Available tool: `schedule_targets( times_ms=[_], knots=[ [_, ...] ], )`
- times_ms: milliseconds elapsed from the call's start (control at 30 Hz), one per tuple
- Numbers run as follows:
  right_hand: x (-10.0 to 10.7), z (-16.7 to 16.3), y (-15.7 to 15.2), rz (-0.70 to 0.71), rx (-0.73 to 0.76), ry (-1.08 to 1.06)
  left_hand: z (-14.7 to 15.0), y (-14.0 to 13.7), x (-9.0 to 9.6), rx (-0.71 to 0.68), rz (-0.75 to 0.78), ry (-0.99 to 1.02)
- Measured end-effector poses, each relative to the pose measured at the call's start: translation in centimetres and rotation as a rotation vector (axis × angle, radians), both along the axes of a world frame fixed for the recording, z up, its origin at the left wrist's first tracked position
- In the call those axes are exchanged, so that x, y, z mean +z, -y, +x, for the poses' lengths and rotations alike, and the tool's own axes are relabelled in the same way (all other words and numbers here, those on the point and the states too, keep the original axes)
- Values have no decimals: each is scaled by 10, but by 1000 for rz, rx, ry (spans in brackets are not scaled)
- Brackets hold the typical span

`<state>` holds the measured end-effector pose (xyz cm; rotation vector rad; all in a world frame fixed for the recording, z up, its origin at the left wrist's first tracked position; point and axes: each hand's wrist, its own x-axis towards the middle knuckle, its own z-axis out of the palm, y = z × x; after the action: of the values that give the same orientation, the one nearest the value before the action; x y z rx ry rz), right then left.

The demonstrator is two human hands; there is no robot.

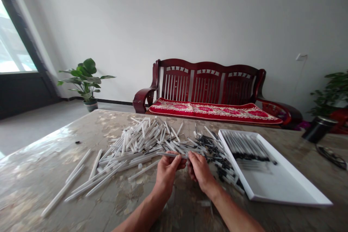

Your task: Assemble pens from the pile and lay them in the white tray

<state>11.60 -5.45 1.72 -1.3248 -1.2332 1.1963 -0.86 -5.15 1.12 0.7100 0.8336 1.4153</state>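
My left hand [168,168] is closed around a slim whitish pen [165,154], held level with its tip pointing left. The fingers of my right hand [199,168] pinch at the pen's right end, and they hide that end. Just beyond both hands lies a heap of white pen barrels [141,134]. To the right of my right hand, black-ended pen parts [214,148] are strewn in a second pile. A shallow white tray [280,185] stands on the right, with a row of pens [244,143] with black ends laid in it.
Several loose barrels [62,190] lie on the patterned tabletop [108,214] at left, near a small black piece [77,142]. A black cup [319,129] and a dark cable [330,156] are at far right. Behind the table is a wooden bench [208,87] with a red cover.
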Motion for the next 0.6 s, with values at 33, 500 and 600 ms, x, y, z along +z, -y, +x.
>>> schedule_targets(
  times_ms=[33, 500, 600],
  knots=[
    [1, -1, 1, -45, 11, -58, 0, 1, 1, 0, 31, -23],
    [14, 42, -13, -94, 290, 19, -18, -4, 5, -794, -250, 28],
    [18, 44, -12, -75, 318, 115, -18, -1, 0, -801, -192, -6]
  ],
)
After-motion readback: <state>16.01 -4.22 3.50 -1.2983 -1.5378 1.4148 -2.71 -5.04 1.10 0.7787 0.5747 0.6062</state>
